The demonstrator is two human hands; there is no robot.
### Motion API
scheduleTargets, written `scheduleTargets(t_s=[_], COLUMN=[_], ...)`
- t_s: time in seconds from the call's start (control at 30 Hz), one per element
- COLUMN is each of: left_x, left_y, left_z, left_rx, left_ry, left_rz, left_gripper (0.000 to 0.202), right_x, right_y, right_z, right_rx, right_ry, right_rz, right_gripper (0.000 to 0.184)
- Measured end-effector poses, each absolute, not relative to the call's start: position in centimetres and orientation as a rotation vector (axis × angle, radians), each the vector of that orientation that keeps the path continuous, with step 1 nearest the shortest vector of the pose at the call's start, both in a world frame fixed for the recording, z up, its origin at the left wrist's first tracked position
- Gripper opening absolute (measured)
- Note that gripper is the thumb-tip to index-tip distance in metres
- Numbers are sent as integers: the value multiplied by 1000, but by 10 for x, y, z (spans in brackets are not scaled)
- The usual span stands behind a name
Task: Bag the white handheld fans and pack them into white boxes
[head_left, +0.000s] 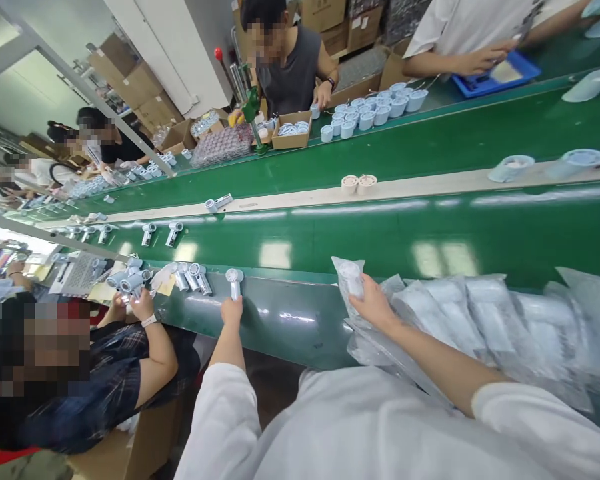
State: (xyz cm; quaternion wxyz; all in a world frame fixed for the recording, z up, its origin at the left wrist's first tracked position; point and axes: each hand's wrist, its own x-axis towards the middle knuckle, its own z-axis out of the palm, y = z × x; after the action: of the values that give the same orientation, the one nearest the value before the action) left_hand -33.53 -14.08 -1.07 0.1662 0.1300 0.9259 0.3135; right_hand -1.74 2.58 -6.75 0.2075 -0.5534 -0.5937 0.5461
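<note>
My left hand (231, 312) is closed around the handle of a small pale-blue hand-held fan (235, 279) that rests on the near edge of the green bench. My right hand (374, 305) grips a clear plastic bag (351, 280) at the left end of a row of overlapping clear bags (485, 313). Both of my arms wear white short sleeves.
A green conveyor belt (330, 233) runs across, carrying several fans (173, 233) and round parts (359, 183). A seated co-worker's hand (141, 307) at my left handles a cluster of fans (190, 277). People across the belt work beside pale-blue cups (375, 110), cardboard boxes and a blue tray (500, 73).
</note>
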Motion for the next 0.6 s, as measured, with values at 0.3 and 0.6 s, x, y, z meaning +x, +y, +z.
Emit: scheduleTargets(t_s=[0.3,0.6], left_x=[-167,-10], left_y=[-89,-59], left_z=[-7,-30], left_rx=[392,1498], left_ry=[1695,1176], left_rz=[1184,356], left_gripper=[50,43], right_x=[6,157], right_y=[23,1], right_z=[10,43], right_rx=[-1300,-1502], right_ry=[-1149,-486], right_rz=[2191,1751], right_gripper=[37,10])
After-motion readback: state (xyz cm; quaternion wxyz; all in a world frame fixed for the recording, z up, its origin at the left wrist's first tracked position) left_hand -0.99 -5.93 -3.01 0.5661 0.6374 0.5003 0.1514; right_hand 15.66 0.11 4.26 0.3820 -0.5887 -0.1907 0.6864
